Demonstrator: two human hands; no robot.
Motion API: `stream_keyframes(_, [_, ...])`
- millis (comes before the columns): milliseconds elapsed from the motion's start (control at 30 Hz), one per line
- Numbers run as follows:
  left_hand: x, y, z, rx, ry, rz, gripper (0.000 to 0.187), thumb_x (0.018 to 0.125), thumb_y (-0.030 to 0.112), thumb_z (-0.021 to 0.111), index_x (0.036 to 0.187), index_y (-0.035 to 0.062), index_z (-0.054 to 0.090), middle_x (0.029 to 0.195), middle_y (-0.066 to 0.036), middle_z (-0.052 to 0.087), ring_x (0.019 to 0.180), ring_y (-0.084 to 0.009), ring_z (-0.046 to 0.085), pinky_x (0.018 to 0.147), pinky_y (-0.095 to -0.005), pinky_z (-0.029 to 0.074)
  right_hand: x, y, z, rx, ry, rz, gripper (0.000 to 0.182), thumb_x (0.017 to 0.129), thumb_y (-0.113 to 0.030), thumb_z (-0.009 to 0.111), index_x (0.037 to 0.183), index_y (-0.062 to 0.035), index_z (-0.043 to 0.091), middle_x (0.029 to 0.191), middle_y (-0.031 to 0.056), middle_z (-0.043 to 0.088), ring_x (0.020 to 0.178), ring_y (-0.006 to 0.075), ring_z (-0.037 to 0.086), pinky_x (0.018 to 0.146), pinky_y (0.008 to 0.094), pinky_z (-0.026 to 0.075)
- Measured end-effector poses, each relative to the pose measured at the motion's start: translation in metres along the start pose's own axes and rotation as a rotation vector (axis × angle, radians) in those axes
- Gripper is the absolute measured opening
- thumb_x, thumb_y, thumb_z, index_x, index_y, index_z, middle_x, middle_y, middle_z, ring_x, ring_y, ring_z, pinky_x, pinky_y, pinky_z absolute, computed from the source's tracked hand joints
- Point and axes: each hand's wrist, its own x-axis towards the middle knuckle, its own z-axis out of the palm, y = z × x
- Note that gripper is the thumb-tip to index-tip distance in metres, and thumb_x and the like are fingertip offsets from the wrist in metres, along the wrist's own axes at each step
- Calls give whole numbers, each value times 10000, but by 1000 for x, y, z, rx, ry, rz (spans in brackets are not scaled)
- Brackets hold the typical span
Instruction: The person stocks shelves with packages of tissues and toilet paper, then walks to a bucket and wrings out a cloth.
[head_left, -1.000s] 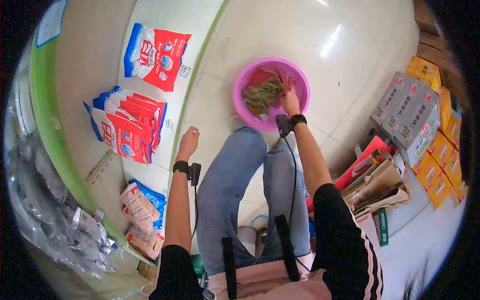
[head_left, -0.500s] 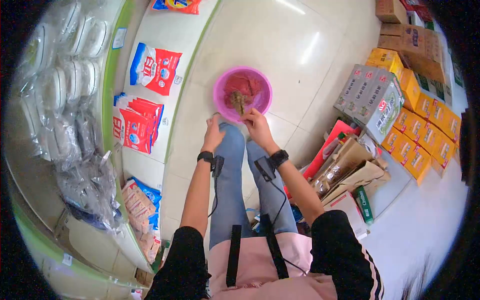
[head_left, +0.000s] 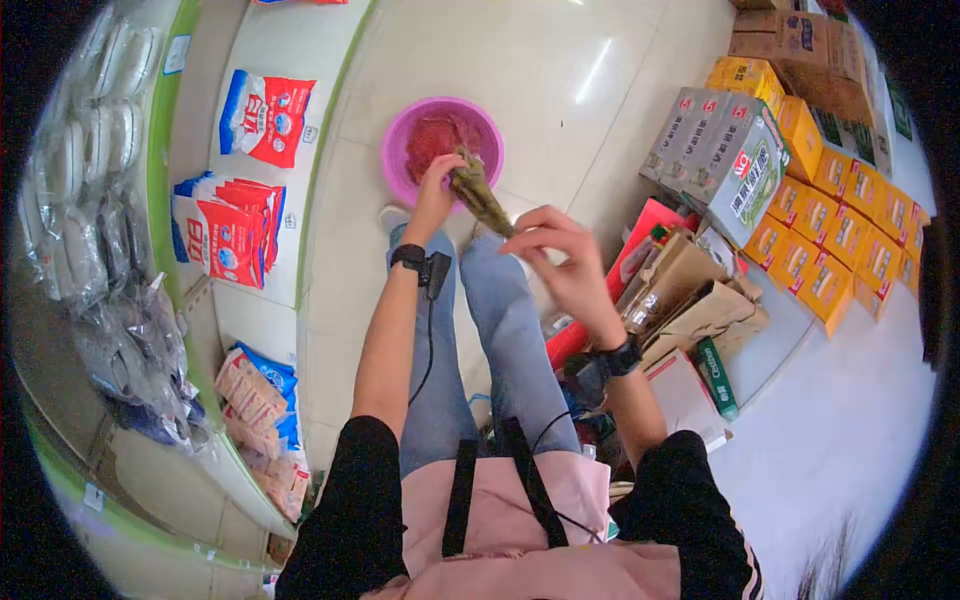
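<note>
A long olive-brown bundle (head_left: 482,202), like a leafy pickled vegetable, is stretched at a slant between my two hands. My left hand (head_left: 436,198) is closed on its wide upper end, over the near rim of a pink basin. At the narrow lower end, my right hand (head_left: 562,258) pinches the tip between thumb and fingers, above my right knee. The pink basin (head_left: 396,128) sits on the floor. Inside it lies a reddish mass (head_left: 432,140), whose kind I cannot make out.
To the left, shelves hold red-and-blue detergent bags (head_left: 268,118) and plastic-wrapped shoes (head_left: 85,160). On the right stand grey cartons (head_left: 715,150), stacked yellow boxes (head_left: 825,230) and folded cardboard (head_left: 690,325). Pale floor tiles (head_left: 500,50) extend beyond the basin.
My left hand has moved from beside my knee to the bundle's upper end. My right hand has pulled its end down and right, and the bundle has come partly out of the basin.
</note>
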Motion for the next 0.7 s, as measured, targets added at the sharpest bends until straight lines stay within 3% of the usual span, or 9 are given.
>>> stream_keyframes(100, [1, 24, -4, -33, 26, -309, 353, 643, -153, 419, 942, 21, 492, 868, -97, 532, 873, -176, 500, 812, -250, 369, -19, 35, -21, 255, 289, 267, 130, 709, 40, 537, 801, -9, 615, 832, 54, 555, 737, 127, 530, 652, 247, 439])
stream_keyframes(200, [1, 67, 0, -85, 126, -248, 324, 655, -140, 392, 938, -3, 471, 847, -61, 526, 855, -139, 489, 791, -240, 371, -31, 82, -29, 238, 390, 543, 130, 765, -22, 515, 861, 10, 596, 872, 58, 560, 739, 108, 519, 654, 239, 442])
stream_keyframes(300, [-8, 90, 3, -50, 184, -221, 333, 652, -143, 390, 947, -5, 461, 849, -56, 518, 849, -136, 489, 787, -245, 376, -27, 139, -5, 389, 432, 510, 212, 795, -76, 490, 989, -21, 554, 930, 77, 553, 744, 119, 524, 648, 221, 435])
stream_keyframes(367, [-12, 99, 6, -38, 213, -226, 340, 650, -144, 386, 952, -5, 457, 848, -60, 516, 848, -136, 489, 785, -245, 376, -14, 151, 12, 513, 228, 784, 496, 833, -280, 457, 1253, -69, 298, 1163, 122, 425, 952, 194, 506, 783, 292, 411])
stream_keyframes(433, [-18, 102, 8, -61, 134, -279, 350, 673, -130, 396, 995, -5, 452, 934, -57, 498, 923, -149, 466, 836, -259, 362, 11, 151, 40, 966, 205, 924, 668, 818, -433, 442, 1312, -97, 144, 1298, 194, 213, 1045, 293, 441, 843, 396, 387])
stream_keyframes(467, [-21, 108, 9, -58, 128, -287, 350, 673, -130, 396, 995, -5, 452, 934, -57, 498, 923, -149, 466, 836, -259, 362, 27, 142, 56, 1213, 312, 1048, 578, 801, -446, 453, 1249, -120, 290, 1226, 128, 375, 975, 263, 492, 774, 417, 430])
stream_keyframes(500, [-22, 115, 9, -55, 157, -279, 347, 672, -134, 395, 990, -6, 452, 931, -57, 497, 915, -145, 469, 831, -259, 365, 37, 152, 70, 1219, 313, 1055, 578, 801, -446, 453, 1249, -120, 290, 1226, 128, 375, 975, 263, 492, 774, 417, 430])
stream_keyframes(567, [-26, 114, 5, -47, 187, -272, 344, 672, -138, 395, 985, -8, 452, 928, -58, 497, 907, -141, 472, 827, -260, 369, 52, 176, 96, 1751, 120, 674, 459, 813, -397, 457, 1140, -77, 414, 1083, 125, 502, 926, 237, 527, 760, 397, 448])
stream_keyframes(700, [-43, 74, -6, -290, 366, -423, 244, 773, -23, 412, 1007, 26, 458, 962, -66, 505, 917, -140, 480, 824, -287, 387, 63, 163, 114, 1663, 382, 792, 360, 873, -306, 391, 1120, -45, 412, 1081, 111, 502, 1019, 212, 460, 890, 353, 363])
